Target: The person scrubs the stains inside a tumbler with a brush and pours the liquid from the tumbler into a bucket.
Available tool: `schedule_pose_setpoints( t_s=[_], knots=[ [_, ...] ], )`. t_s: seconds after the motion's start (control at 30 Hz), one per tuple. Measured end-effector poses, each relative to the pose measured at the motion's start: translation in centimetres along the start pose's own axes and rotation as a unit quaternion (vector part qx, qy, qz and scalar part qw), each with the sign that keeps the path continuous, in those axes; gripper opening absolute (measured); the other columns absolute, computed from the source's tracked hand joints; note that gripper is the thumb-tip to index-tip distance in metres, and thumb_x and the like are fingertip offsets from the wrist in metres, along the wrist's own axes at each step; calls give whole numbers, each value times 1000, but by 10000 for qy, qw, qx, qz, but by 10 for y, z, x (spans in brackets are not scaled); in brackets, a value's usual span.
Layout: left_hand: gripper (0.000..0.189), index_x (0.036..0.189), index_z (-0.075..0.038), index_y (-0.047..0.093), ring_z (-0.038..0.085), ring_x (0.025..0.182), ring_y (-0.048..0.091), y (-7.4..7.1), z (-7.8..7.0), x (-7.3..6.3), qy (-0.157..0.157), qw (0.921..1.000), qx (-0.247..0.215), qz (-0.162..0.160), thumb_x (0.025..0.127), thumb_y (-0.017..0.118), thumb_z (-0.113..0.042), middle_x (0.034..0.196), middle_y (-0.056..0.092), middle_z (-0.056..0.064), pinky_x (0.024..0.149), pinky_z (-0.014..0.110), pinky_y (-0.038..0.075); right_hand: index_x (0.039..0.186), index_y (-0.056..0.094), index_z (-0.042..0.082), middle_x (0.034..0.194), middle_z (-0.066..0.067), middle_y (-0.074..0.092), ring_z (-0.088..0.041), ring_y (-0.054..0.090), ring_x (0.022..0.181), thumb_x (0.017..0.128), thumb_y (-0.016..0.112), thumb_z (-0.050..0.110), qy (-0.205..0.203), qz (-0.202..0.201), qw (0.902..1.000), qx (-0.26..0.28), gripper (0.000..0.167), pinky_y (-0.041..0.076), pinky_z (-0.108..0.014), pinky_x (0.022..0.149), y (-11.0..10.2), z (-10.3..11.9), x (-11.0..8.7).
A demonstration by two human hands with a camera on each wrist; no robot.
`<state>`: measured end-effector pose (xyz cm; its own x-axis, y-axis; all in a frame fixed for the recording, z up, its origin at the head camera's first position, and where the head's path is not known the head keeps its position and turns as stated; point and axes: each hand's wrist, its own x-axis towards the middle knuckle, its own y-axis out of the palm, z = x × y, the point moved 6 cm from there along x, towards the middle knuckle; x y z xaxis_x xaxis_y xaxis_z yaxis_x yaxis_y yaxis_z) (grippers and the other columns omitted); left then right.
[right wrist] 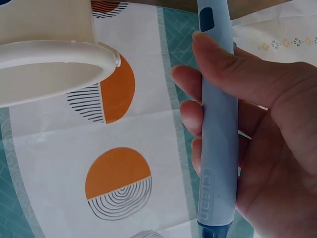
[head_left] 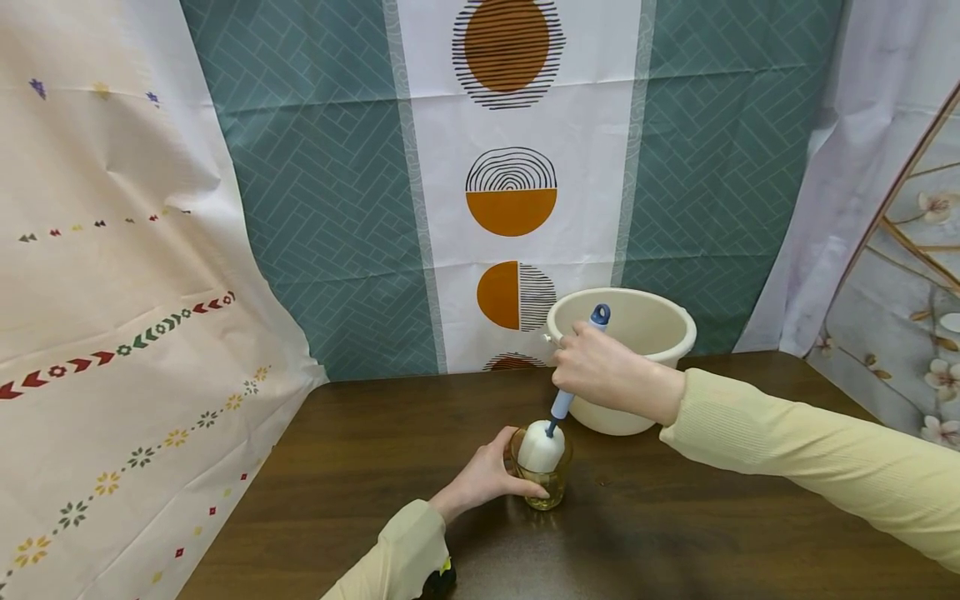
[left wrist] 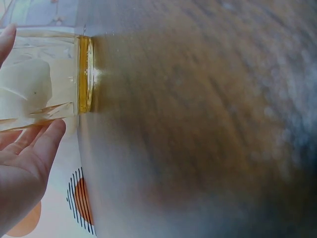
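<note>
An amber glass cup (head_left: 555, 487) stands on the brown table, and my left hand (head_left: 491, 477) holds it from the left side, thumb in front. In the left wrist view the ribbed glass (left wrist: 64, 94) shows the pale sponge head through its wall. My right hand (head_left: 611, 372) grips the light blue handle of a bottle brush (right wrist: 218, 144), its fingers wrapped around the shaft. The brush slants down, and its white sponge head (head_left: 541, 448) sits inside the cup's mouth. How far the sponge reaches toward the bottom is hard to tell.
A cream plastic bucket (head_left: 660, 325) stands behind the cup, to the right, partly covered by my right hand and forearm. Patterned cloths (head_left: 315, 208) hang behind and at both sides of the wooden table (head_left: 360, 450). A small dark object (head_left: 441, 579) shows by my left sleeve.
</note>
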<state>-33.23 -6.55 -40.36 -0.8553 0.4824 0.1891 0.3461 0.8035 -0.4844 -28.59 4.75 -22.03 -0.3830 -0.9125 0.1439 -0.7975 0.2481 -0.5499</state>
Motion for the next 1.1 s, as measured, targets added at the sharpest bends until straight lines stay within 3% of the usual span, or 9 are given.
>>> schedule_pose_setpoints(
  t_s=[1.1],
  knots=[
    [67, 119, -12, 44, 13, 96, 53, 1, 1, 0, -120, 9998, -168, 56, 66, 83, -25, 108, 55, 1, 76, 31, 46, 66, 68, 21, 67, 1, 60, -18, 51, 61, 69, 77, 22, -101, 216, 9993, -279, 10, 33, -28, 56, -3, 1, 3]
  ],
)
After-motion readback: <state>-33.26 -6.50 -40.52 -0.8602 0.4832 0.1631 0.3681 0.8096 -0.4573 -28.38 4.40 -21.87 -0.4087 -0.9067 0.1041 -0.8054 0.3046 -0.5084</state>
